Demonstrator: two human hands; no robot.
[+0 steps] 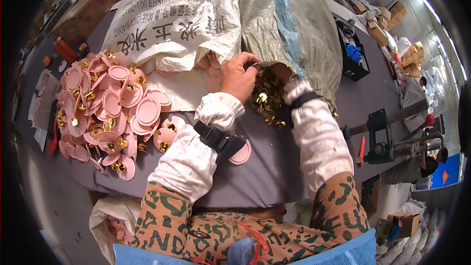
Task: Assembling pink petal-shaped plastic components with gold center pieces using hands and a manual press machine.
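My left hand (238,77) pinches the mouth edge of a greenish woven sack (255,19) with a blue stripe. My right hand (281,72) reaches into that sack's opening; its fingers are hidden inside. Small shiny gold flower-shaped metal pieces (264,98) spill from the mouth between my hands onto the grey cloth. To the left lies a large heap of pink oval plastic pieces (147,111), many with gold parts fixed on. One loose pink oval piece (241,153) lies partly under my left forearm. A white printed sack (171,19) with pink pieces at its mouth lies beside the greenish one.
A green hand press (379,137) stands at the table's right edge, with a red-handled tool (362,150) near it. A black bin (354,61) holds blue items at the right. Beyond the left edge of the heap lies a red-handled tool (53,135). Below the table is an open sack (100,221) of pink pieces.
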